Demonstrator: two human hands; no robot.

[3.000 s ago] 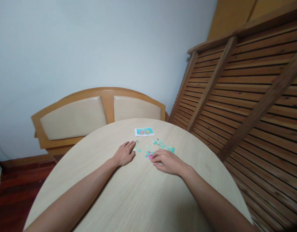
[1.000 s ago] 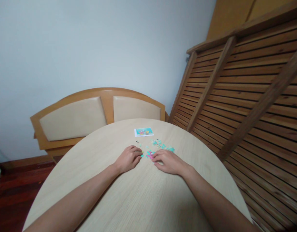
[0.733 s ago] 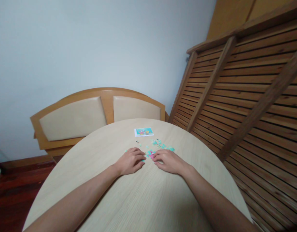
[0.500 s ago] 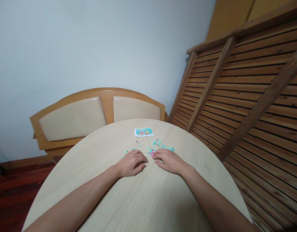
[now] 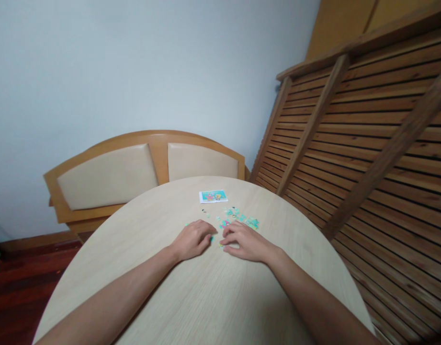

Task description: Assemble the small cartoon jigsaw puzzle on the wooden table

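My left hand (image 5: pixel 193 239) is low over the table, its fingers curled and its thumb drawn in, closed on a small turquoise jigsaw piece (image 5: pixel 212 238) that shows by the thumb tip. Across a narrow gap, my right hand (image 5: pixel 243 241) pinches a small yellowish jigsaw piece (image 5: pixel 220 245) between thumb and forefinger. Just beyond the right fingers is a pink and turquoise piece (image 5: pixel 224 224). A loose spread of turquoise jigsaw pieces (image 5: pixel 252 223) lies behind the right hand, partly hidden by it.
A picture card (image 5: pixel 213 196) with turquoise, pink and yellow figures lies farther back on the round table (image 5: pixel 163 206). A padded headboard (image 5: pixel 108 177) stands behind the table. To the right leans a slatted wooden frame (image 5: pixel 313 139).
My right hand has shifted slightly left and nearer, off the pink piece. A yellowish piece now shows at its fingertips, and a turquoise one by my left thumb.
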